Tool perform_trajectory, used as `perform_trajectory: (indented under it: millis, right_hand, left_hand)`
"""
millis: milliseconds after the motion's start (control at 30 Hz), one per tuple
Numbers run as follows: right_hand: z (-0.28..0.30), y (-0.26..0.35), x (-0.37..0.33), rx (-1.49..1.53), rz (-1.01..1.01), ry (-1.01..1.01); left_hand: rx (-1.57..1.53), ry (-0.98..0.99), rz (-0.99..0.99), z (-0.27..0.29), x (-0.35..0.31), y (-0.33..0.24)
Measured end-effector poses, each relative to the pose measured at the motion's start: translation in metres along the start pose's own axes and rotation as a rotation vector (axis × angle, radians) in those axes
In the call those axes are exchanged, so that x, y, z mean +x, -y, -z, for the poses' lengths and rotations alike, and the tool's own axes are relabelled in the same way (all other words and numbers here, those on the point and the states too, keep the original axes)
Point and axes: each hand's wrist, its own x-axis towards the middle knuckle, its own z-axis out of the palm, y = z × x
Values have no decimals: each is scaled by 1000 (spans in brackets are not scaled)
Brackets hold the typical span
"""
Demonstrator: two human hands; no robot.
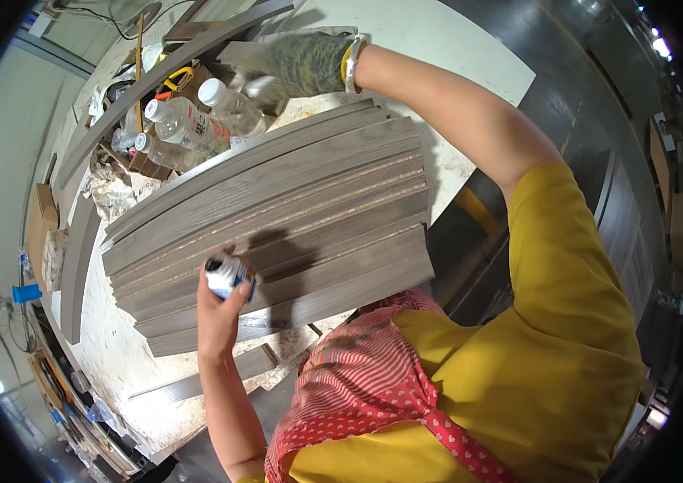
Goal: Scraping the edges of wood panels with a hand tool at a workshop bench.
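Note:
My bare left hand (pixel 219 318) is closed around a small white and blue bottle (pixel 227 276), its dark round mouth facing up. It is held over the near left part of a row of grey wood-grain boards (pixel 293 193) laid side by side. My right hand (pixel 303 66) wears a camouflage-patterned glove and reaches beyond the boards, close to the clear plastic bottles. Its fingers are smeared by motion, so what they touch or hold cannot be made out. The nearest clear bottle (pixel 238 111) has a white cap.
A labelled clear bottle (pixel 196 127) and a smaller one (pixel 168 153) stand among clutter with yellow-handled scissors (pixel 180 78). A long curved-looking grey strip (pixel 160 76) runs behind them. Another strip (pixel 84 274) lies at left; a short board (pixel 229 372) lies near me on the white worktable (pixel 156 410).

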Motion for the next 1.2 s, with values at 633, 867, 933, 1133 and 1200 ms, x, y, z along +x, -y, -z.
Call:
perform_trajectory:
  millis: [633, 867, 933, 1133, 1200]
  right_hand:
    - [-20, -113, 4, -147, -179, -281]
    - [-33, -148, 3, -74, -606, -305]
    - [-38, -142, 1, -153, -648, -304]
    - [-58, -200, 7, -228, -443, -229]
    - [-73, -245, 6, -346, -293, -269]
  left_hand:
    - [-56, -228, -102, -10, -62, 0]
    - [-74, -216, -48, -6, -74, 6]
    - [-82, -227, -30, -4, -79, 5]
    - [-121, -434, 29, 12, -106, 18]
    - [-116, -469, 13, 21, -106, 23]
